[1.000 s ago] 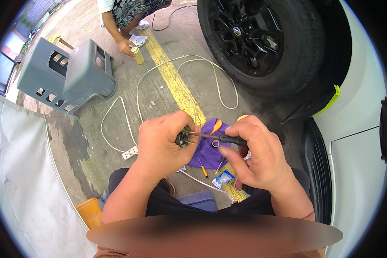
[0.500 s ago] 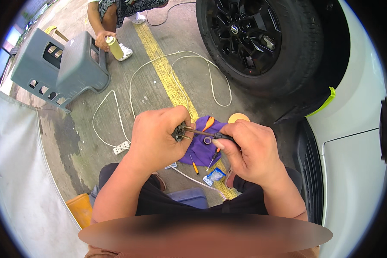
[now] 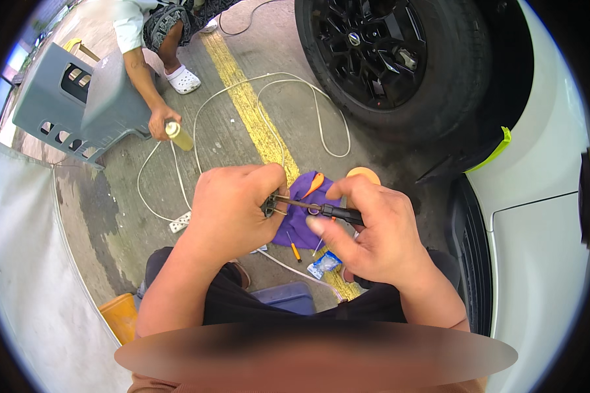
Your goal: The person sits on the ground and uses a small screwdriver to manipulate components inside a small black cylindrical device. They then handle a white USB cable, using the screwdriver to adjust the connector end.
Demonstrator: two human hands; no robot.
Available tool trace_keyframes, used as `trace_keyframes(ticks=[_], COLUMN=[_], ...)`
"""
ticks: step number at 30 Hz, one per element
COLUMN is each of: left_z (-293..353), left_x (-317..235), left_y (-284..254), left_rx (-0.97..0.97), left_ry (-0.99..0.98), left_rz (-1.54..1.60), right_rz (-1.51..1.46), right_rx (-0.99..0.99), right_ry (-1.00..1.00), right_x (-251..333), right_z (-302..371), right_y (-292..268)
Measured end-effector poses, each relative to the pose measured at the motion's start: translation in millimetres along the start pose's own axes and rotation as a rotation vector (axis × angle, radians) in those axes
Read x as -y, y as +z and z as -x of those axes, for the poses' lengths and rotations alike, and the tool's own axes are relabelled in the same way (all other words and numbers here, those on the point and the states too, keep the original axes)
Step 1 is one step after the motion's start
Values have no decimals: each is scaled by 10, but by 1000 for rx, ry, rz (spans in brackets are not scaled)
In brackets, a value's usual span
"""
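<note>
My left hand is closed around a small black part with metal prongs; most of it is hidden in the fist. A black-handled screwdriver is in my right hand, its shaft reaching across to the prongs. The thumb and forefinger stand apart around the handle, which rests against the other fingers. Whether the tip sits in a screw I cannot tell. Below lies a purple cloth with an orange-handled tool on it. A yellow-handled screwdriver and a blue-and-clear packet are near it.
Far right stands a black wheel beside a pale car body panel. A white cable loops over the floor near a power strip. Another person's hand holds a yellowish bottle by grey stools.
My right thumb and forefinger have spread apart around the screwdriver handle, showing more of it. The other person's hand has brought the bottle lower and nearer. My left hand keeps its grip.
</note>
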State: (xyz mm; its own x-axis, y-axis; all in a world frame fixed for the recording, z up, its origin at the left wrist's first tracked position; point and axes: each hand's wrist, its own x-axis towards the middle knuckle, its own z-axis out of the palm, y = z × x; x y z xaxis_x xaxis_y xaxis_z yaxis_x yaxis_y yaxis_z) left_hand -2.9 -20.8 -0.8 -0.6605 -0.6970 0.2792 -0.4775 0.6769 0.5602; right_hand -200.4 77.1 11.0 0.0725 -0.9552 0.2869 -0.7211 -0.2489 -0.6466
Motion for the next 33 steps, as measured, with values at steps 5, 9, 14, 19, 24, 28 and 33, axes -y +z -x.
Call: trace_keyframes(ticks=[5, 9, 14, 19, 24, 28, 33], left_z=[-14, -8, 3, -5, -9, 5, 20], left_x=[8, 6, 10, 1, 16, 33, 21], left_y=[1, -7, -11, 5, -5, -16, -25], left_rx=[11, 0, 14, 38, 22, 86, 83], left_ry=[-29, -38, -32, 0, -15, -50, -58], left_rz=[43, 108, 31, -8, 20, 33, -21], right_rz=[130, 75, 101, -13, 84, 246, -68], right_rx=[-95, -113, -115, -7, -109, -162, 82], right_ry=[-236, -265, -299, -29, -154, -384, 88], right_x=[-28, -24, -55, -25, -23, -89, 3], right_z=[-29, -15, -12, 14, -18, -58, 48], right_y=[-42, -28, -7, 10, 33, 32, 78])
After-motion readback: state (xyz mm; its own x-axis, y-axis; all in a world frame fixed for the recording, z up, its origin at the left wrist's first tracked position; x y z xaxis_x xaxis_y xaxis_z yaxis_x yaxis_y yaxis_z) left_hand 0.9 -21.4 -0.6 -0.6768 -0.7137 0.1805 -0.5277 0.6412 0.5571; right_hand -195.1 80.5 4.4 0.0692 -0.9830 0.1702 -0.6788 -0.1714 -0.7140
